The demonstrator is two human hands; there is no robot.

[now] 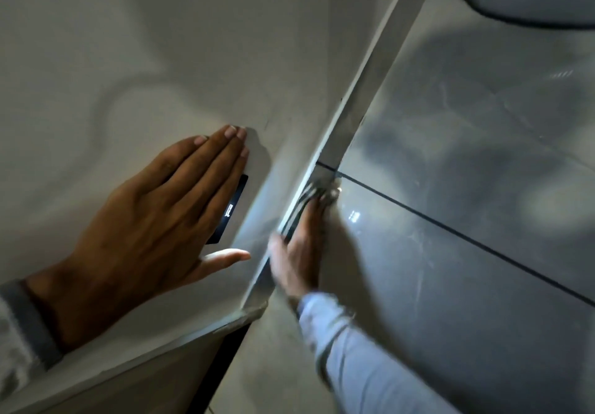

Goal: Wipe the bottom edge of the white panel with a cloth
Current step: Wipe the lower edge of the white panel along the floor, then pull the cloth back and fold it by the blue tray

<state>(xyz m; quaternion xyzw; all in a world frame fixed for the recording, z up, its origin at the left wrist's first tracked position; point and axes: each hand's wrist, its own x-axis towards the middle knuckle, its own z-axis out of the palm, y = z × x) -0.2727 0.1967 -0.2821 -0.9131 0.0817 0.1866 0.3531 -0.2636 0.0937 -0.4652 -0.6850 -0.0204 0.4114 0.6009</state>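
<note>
The left hand (154,217) lies flat and open on the white panel (128,59), fingers toward 1 o'clock. The panel's bottom edge (338,117) runs 7 to 1 o'clock — there the blurred right hand (297,249) presses a cloth (314,193), gripping it, above grey floor tiles (467,204).

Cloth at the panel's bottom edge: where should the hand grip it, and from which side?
The cloth is blurred and bunched against the white panel edge. Best held as the right hand holds it: fingers flat over the wad, coming from the floor side, since the edge is long and narrow. The left hand braces the panel face.
</note>
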